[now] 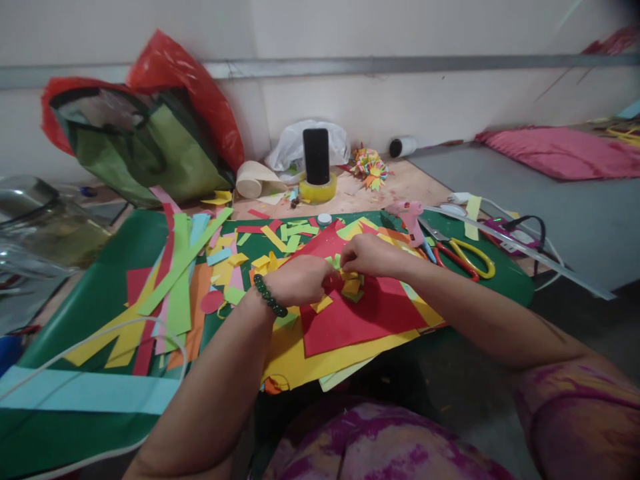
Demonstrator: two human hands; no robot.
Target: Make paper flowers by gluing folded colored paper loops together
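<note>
Over a red sheet of paper [365, 320] my two hands come close together at a small cluster of folded yellow and green paper pieces [353, 287]. My left hand [307, 279], with a dark green bead bracelet on its wrist, has its fingers closed on the cluster's left side. From above and to the right, my right hand [367, 255] pinches at the cluster's top with fingertips pressed together. The fingers partly hide the paper there. Under the red sheet lies a larger yellow sheet [290, 365]. Cut yellow pieces [260, 264] are scattered left of my left hand.
Long paper strips [180, 280] lie on the green mat [55, 433] at left. Right of my hands are a pink glue gun [410, 217] and scissors [473, 259]. A phone [316, 157] stands in a yellow tape roll [319, 192] behind, near a finished paper flower ball [370, 167].
</note>
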